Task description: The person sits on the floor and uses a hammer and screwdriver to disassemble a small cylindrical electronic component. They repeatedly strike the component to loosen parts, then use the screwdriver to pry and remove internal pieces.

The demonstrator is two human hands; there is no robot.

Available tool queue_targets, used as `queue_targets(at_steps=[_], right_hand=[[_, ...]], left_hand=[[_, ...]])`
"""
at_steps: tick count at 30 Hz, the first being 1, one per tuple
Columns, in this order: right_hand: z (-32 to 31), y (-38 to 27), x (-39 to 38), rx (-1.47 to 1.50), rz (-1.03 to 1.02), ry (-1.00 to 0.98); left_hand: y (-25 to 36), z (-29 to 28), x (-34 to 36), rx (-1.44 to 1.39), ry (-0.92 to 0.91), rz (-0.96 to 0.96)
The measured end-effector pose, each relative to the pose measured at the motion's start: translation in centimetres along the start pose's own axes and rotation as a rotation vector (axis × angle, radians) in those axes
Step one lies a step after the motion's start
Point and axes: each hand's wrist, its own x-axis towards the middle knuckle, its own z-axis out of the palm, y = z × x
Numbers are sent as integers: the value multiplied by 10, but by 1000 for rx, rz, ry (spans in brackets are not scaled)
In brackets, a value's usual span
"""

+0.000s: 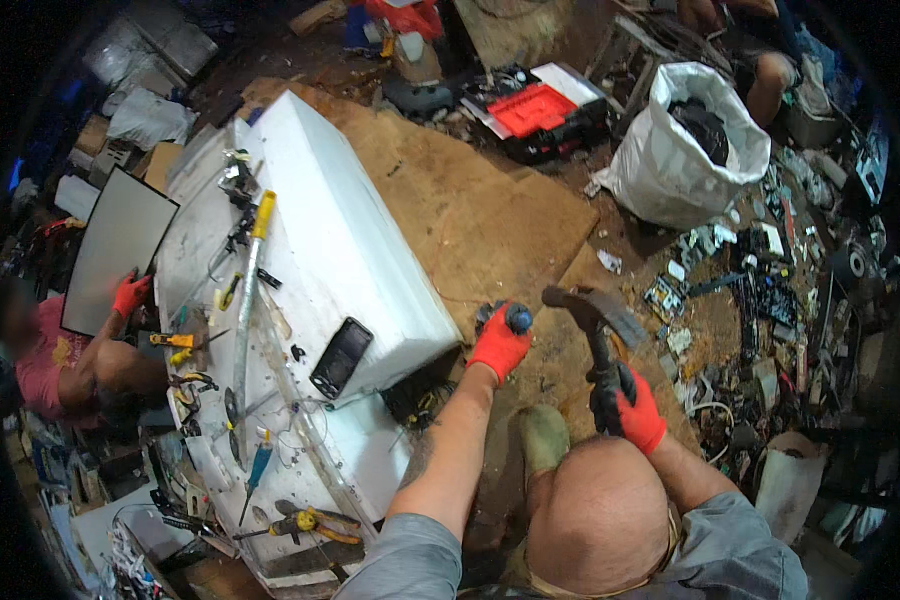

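My left hand (500, 348), in a red glove, is closed around a dark object with a round blue top (517, 318), held above the stained brown board (490, 210). My right hand (630, 412), also red-gloved, grips the black handle of a hammer (595, 318); its metal head is level with the blue top, a short way to the right. My bare knee (595, 500) and a green boot (542, 440) are below. At my left, a white slab surface (370, 250) holds a black phone (342, 357), a long bar with yellow grip (255, 250), screwdrivers and pliers.
A co-worker in a pink shirt (45, 360) holds a flat panel (120, 250) at far left; another person's leg (770, 85) shows top right. A white sack (690, 150) and red-and-black toolbox (535, 105) stand ahead. Electronic scrap (760, 300) litters the right.
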Motion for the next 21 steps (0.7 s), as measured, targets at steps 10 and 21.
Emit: queue_targets(at_steps=[10,21], right_hand=[[27,-103,-27,-243,-274,62],[22,-10,31,-1093,-89,26]], left_hand=[[38,4,-4,-19,-86,-62],[-24,22,2,-579,-111,-274]])
